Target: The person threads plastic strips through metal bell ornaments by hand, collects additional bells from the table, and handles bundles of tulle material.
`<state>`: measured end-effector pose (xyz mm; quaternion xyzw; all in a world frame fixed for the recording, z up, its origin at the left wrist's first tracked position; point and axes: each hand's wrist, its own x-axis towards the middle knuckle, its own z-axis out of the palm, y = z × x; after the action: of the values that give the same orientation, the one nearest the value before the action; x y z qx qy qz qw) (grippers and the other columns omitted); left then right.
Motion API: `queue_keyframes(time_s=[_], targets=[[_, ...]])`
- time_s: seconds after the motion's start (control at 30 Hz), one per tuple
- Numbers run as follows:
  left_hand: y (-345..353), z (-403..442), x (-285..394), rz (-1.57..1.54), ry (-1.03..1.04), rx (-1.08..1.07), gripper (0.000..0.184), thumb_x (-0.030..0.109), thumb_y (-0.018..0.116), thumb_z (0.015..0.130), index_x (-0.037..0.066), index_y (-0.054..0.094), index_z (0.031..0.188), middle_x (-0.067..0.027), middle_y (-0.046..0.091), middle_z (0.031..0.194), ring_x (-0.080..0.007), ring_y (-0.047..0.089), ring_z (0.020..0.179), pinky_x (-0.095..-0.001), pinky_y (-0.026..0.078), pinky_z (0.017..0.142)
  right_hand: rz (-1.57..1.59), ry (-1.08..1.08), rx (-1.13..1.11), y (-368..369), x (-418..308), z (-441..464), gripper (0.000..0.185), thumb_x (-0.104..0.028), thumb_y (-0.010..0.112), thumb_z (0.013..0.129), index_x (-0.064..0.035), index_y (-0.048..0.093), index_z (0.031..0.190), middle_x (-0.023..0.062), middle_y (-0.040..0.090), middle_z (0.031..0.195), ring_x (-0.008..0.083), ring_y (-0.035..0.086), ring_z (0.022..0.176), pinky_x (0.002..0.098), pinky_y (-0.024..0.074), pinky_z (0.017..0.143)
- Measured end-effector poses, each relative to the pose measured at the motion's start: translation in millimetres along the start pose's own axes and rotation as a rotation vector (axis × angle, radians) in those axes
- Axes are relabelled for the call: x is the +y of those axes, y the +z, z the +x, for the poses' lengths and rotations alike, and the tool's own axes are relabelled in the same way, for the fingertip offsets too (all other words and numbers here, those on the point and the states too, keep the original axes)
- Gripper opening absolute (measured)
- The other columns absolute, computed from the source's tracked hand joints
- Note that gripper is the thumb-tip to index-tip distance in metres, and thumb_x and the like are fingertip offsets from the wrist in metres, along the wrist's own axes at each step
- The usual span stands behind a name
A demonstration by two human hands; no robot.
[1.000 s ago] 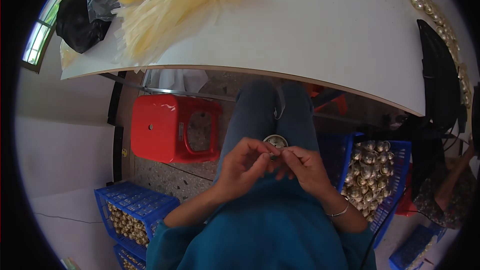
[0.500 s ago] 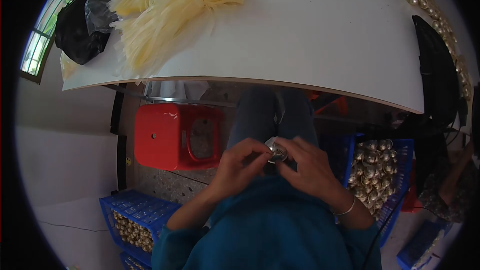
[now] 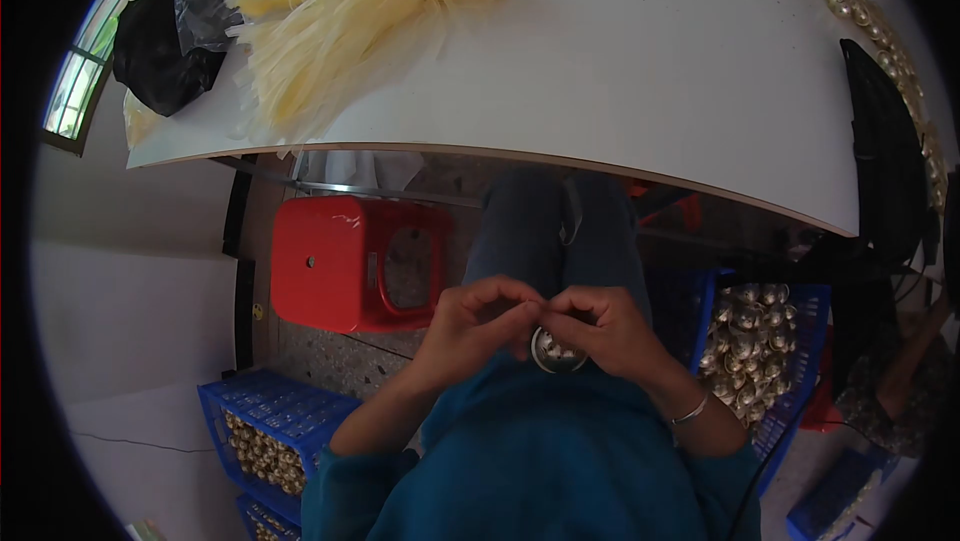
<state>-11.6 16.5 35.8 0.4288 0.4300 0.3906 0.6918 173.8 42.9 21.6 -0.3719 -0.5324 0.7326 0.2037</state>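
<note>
Over my lap a shiny silver ball ornament [image 3: 557,351] shows just below my fingertips. My left hand [image 3: 482,329] is closed in a pinch, thumb against forefinger, meeting the other hand's fingertips above the ball; what lies in this pinch is too small to make out. My right hand [image 3: 612,333], with a bracelet on its wrist, is also pinched closed, and its fingers cover the ball's upper right edge. The ball seems to be held at its top by these fingers. Any loop or string there is hidden.
A white table [image 3: 640,81] stands ahead, bearing pale yellow ribbon-like bundles [image 3: 340,31] and a black bag [image 3: 165,66]. A red stool [image 3: 320,266] is at left. Blue crates [image 3: 275,411] of shiny balls flank me; another person's arm [image 3: 912,361] shows at far right.
The ball has shifted from between my two hands to below the fingertips, nearer my body. My hands have come together, their pinched fingertips now meeting. The view has tilted slightly.
</note>
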Motion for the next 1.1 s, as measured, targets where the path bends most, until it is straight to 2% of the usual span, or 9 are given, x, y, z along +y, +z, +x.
queue_keyframes(time_s=[0.07, 0.1, 0.17, 0.4, 0.57, 0.7, 0.77, 1.0, 1.1], targets=[[-0.7, -2.8, 1.0, 0.029, 0.160, 0.232, 0.017, 0.008, 0.057, 0.082, 0.000, 0.057, 0.098, -0.0063, 0.059, 0.079, -0.0082, 0.057, 0.064, -0.0198, 0.048, 0.053, 0.174, -0.006, 0.097, 1.5, 3.6, -0.7, 0.012, -0.009, 0.056, 0.083, 0.0015, 0.061, 0.085, 0.0001, 0.057, 0.069, 0.0035, 0.049, 0.058, 0.0175, 0.0390, 0.050], [-2.5, -5.2, 3.0, 0.028, 0.160, 0.233, 0.017, 0.008, 0.057, 0.082, 0.000, 0.057, 0.098, -0.0063, 0.059, 0.079, -0.0082, 0.057, 0.064, -0.0198, 0.048, 0.053, 0.173, -0.005, 0.096, 2.1, 3.9, -1.1, 0.012, -0.009, 0.056, 0.083, 0.0015, 0.061, 0.085, 0.0001, 0.057, 0.069, 0.0035, 0.049, 0.058, 0.0175, 0.0390, 0.050], [-5.8, -12.5, 6.8, 0.637, 0.406, 0.187, 0.024, 0.004, 0.059, 0.079, 0.003, 0.056, 0.102, -0.0090, 0.061, 0.084, -0.0134, 0.060, 0.070, -0.0237, 0.050, 0.057, 0.161, 0.041, 0.117, 3.9, 4.7, -2.2, 0.010, -0.008, 0.057, 0.082, 0.0008, 0.062, 0.085, 0.0003, 0.056, 0.068, 0.0029, 0.048, 0.057, 0.0171, 0.0387, 0.050], [-5.2, -9.4, 0.3, 0.747, 0.344, -0.010, 0.020, 0.002, 0.060, 0.077, 0.003, 0.061, 0.097, -0.0101, 0.063, 0.085, -0.0199, 0.062, 0.079, -0.0292, 0.052, 0.063, 0.025, -0.015, 0.019, 9.7, 12.1, -1.9, 0.011, -0.008, 0.058, 0.082, 0.0011, 0.061, 0.085, 0.0004, 0.056, 0.068, 0.0029, 0.049, 0.059, 0.0166, 0.0386, 0.053], [-2.6, -7.7, 3.5, 0.583, 0.031, 0.044, 0.019, 0.000, 0.058, 0.077, 0.001, 0.061, 0.095, -0.0115, 0.063, 0.085, -0.0219, 0.063, 0.079, -0.0300, 0.051, 0.065, 0.142, 0.089, 0.033, 11.5, 11.0, -4.2, 0.014, -0.013, 0.057, 0.083, 0.0001, 0.060, 0.088, -0.0033, 0.051, 0.064, 0.0018, 0.045, 0.057, 0.0168, 0.0355, 0.051], [-1.4, -7.7, -2.6, 0.588, 0.258, 0.029, 0.021, -0.001, 0.058, 0.076, -0.001, 0.059, 0.097, -0.0113, 0.062, 0.085, -0.0227, 0.062, 0.078, -0.0293, 0.050, 0.063, 0.287, 0.087, 0.009, 6.4, 8.1, -5.5, 0.017, -0.016, 0.054, 0.086, -0.0004, 0.060, 0.087, -0.0049, 0.049, 0.062, 0.0007, 0.039, 0.053, 0.0158, 0.0317, 0.049], [1.5, -8.6, -5.3, 0.758, 0.392, 0.015, 0.024, -0.002, 0.058, 0.075, -0.001, 0.058, 0.099, -0.0116, 0.061, 0.083, -0.0243, 0.062, 0.077, -0.0304, 0.049, 0.062, 0.258, 0.086, 0.001, 7.1, 5.1, -6.4, 0.018, -0.017, 0.051, 0.087, -0.0008, 0.060, 0.086, -0.0051, 0.048, 0.062, 0.0002, 0.036, 0.052, 0.0150, 0.0288, 0.047], [2.1, -12.7, -1.8, 0.988, 0.373, -0.017, 0.012, 0.001, 0.059, 0.075, 0.001, 0.055, 0.086, -0.0109, 0.057, 0.077, -0.0251, 0.058, 0.072, -0.0332, 0.046, 0.057, 0.262, 0.076, -0.082, 4.0, 12.9, -7.6, 0.016, -0.014, 0.051, 0.087, -0.0017, 0.060, 0.085, -0.0037, 0.052, 0.066, -0.0003, 0.040, 0.056, 0.0154, 0.0308, 0.048], [0.4, -14.8, 1.8, 1.054, 0.349, -0.040, 0.009, 0.002, 0.058, 0.075, 0.002, 0.053, 0.082, -0.0104, 0.056, 0.078, -0.0247, 0.057, 0.075, -0.0333, 0.045, 0.056, 0.197, 0.044, -0.081, 2.3, 12.2, -11.3, 0.015, -0.012, 0.051, 0.087, -0.0013, 0.061, 0.087, -0.0010, 0.057, 0.071, 0.0019, 0.047, 0.063, 0.0166, 0.0369, 0.054]])
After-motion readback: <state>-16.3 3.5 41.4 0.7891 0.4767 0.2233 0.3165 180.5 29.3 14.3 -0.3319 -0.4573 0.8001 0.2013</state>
